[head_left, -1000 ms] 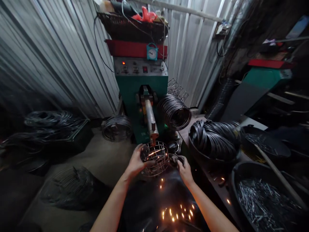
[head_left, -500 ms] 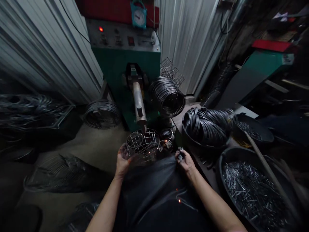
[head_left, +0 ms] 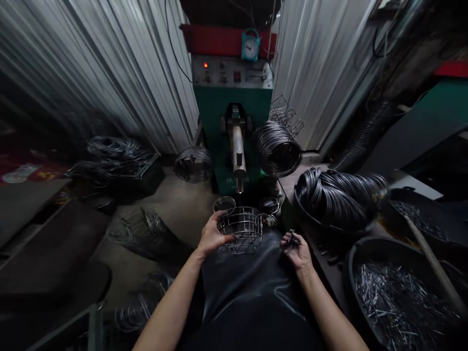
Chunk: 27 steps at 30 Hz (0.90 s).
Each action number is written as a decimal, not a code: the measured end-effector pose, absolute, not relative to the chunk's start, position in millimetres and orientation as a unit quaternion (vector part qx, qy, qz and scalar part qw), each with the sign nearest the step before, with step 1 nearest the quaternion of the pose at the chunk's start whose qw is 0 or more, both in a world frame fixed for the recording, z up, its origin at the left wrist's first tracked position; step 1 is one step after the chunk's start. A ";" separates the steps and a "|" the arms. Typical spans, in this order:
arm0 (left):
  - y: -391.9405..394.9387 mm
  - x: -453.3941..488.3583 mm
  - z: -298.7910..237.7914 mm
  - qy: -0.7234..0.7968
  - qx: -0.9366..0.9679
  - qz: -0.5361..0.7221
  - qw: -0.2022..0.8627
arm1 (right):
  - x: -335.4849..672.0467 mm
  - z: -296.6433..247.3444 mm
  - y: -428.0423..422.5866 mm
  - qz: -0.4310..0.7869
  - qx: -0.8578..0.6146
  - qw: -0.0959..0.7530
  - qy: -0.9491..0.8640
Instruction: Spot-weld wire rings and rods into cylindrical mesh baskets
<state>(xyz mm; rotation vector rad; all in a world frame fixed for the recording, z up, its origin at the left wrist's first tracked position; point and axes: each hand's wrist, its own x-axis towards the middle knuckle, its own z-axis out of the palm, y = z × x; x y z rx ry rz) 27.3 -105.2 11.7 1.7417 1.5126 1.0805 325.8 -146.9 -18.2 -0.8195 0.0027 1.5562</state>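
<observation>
In the head view my left hand point(head_left: 212, 236) grips the left side of a round wire basket point(head_left: 252, 240), thumb along its near side. The basket is an open grid of thin metal wires, held over a dark apron point(head_left: 256, 297). Just beyond the basket is the tip of a green spot welder's metal arm point(head_left: 238, 148); the basket looks apart from it. My right hand point(head_left: 299, 252), palm up to the right of the basket, is closed around a small bunch of short metal wire pieces point(head_left: 291, 240). Their number cannot be made out.
Wire rings point(head_left: 276, 148) hang beside the green machine body point(head_left: 212, 105). To the right stand a tub of coiled wire rings point(head_left: 336, 197) and a black tub point(head_left: 353, 273) of short wire pieces with a stick across. Stacked wire frames point(head_left: 141, 229) lie on the left floor.
The view has swung left, so the machine sits further right. My left hand has brought the basket back from the welder's tip toward the apron. Sparks on the apron are gone.
</observation>
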 end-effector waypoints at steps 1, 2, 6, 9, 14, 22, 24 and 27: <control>-108.2 29.6 15.1 0.577 0.659 0.391 0.284 | 323.4 -19.1 -147.7 0.670 -0.376 0.639 -0.025; -110.5 31.6 18.0 0.582 0.665 0.379 0.276 | 321.2 -21.4 -148.7 0.648 -0.403 0.643 -0.060; -113.9 35.8 26.3 0.577 0.693 0.368 0.228 | 318.5 -45.8 -157.4 0.442 -0.571 0.633 -0.278; -114.3 36.2 30.5 0.584 0.705 0.359 0.181 | 321.7 -65.2 -166.5 0.319 -0.627 0.529 -0.475; -113.2 38.5 37.4 0.586 0.740 0.314 0.100 | 310.9 -25.2 -160.4 0.276 -0.587 0.367 -0.667; -114.2 54.9 45.2 0.553 0.789 0.263 0.055 | 240.5 83.0 -105.8 0.227 -0.567 0.086 -0.787; -114.6 56.4 45.5 0.549 0.789 0.267 0.062 | 229.9 76.4 -103.2 0.219 -0.583 0.122 -0.773; -112.4 54.4 43.1 0.553 0.779 0.282 0.088 | 225.2 58.0 -107.2 0.251 -0.560 0.203 -0.763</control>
